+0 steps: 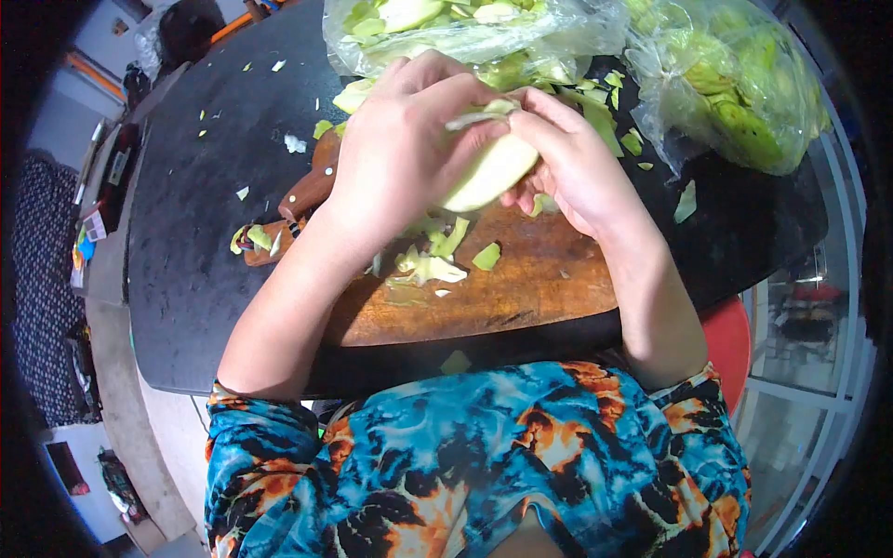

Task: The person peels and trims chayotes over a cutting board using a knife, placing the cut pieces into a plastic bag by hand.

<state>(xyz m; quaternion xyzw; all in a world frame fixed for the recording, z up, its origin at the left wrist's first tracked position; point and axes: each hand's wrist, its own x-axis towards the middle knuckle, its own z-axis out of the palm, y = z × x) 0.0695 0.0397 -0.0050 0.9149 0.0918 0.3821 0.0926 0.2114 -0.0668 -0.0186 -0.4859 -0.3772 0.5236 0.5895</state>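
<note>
A pale green peeled fruit [493, 177], which looks like a green mango, is between my two hands over the wooden cutting board [521, 279]. My left hand [409, 139] curls over its left and top side. From the right, my right hand [577, 167] grips it with the thumb on top and fingers underneath. A thin whitish strip [479, 117] lies across the fruit by my thumbs; whether it is peel or a blade I cannot tell. Loose peelings [433, 265] are scattered on the board below. The far side of the fruit is hidden by my fingers.
Left of the board lie a riveted brown knife handle [309, 192] and another brown handle [270, 244]. At the back of the black table [214, 307] stand a plastic bag of pale cut pieces [465, 37] and, further right, a bag of green fruit [735, 93]. A red stool [727, 349] is below.
</note>
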